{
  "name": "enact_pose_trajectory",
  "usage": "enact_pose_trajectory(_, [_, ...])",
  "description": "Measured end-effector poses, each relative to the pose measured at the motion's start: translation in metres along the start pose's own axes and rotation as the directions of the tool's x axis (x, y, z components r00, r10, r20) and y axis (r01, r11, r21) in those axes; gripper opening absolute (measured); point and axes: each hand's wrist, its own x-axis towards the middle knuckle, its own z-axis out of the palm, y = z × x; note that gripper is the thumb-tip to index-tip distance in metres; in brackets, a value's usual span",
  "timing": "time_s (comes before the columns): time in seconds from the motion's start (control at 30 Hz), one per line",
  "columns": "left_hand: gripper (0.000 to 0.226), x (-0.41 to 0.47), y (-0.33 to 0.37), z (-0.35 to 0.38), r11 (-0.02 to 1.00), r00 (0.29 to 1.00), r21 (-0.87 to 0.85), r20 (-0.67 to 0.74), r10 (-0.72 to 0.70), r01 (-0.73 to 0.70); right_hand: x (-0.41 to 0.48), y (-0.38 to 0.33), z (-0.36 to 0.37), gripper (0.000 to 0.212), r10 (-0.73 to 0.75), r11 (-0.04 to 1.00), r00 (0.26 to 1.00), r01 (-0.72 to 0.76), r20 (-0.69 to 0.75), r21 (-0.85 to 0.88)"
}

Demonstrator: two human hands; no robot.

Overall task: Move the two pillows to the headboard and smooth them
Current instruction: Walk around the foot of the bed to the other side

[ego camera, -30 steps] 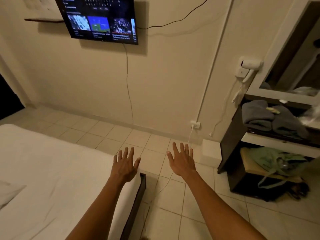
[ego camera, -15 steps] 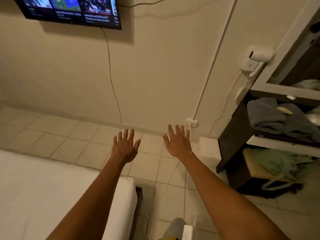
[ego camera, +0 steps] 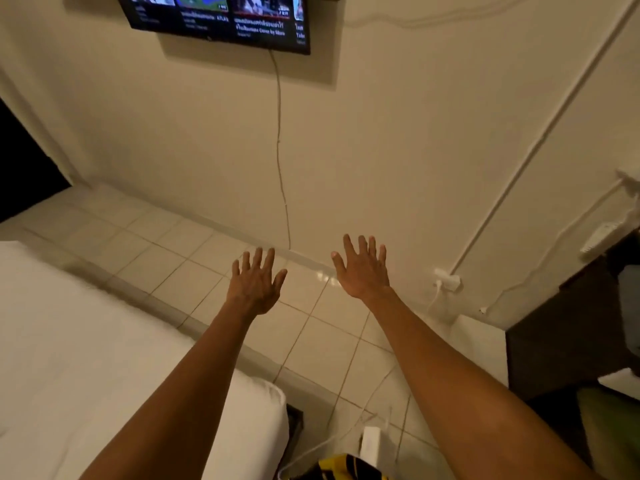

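Both arms stretch forward over the tiled floor. My left hand (ego camera: 258,280) is open, palm down, fingers spread, holding nothing. My right hand (ego camera: 362,268) is open the same way, a little further out and to the right. The white bed (ego camera: 69,341) fills the lower left, and its foot corner lies under my left forearm. No pillow and no headboard are in view.
A wall TV (ego camera: 221,19) hangs at the top with a cable (ego camera: 280,150) running down the wall. A wall socket (ego camera: 446,280) with a white cord sits at the right. A dark cabinet (ego camera: 568,334) stands at the right edge. A dark doorway (ego camera: 24,168) is at the left.
The view has swung left: the cabinet has slid to the right edge, the TV moved right, the doorway reappeared. Both hands stay open and spread, now slightly wider apart.
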Motion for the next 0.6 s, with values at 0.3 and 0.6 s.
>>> enact_pose_trajectory(0.3, [0.068,0.091,0.011,-0.01,0.961,0.968,-0.13,-0.023,-0.249,0.244,0.142,0.013,-0.012,0.065,-0.233,0.97,0.97,0.238,0.072,-0.058])
enact_pose_trajectory(0.6, [0.066,0.128,-0.065,0.001,0.828,0.841,-0.153,0.045,-0.539,0.539,0.254,-0.069,0.028,0.065,-0.462,0.878,0.869,0.476,0.18,-0.046])
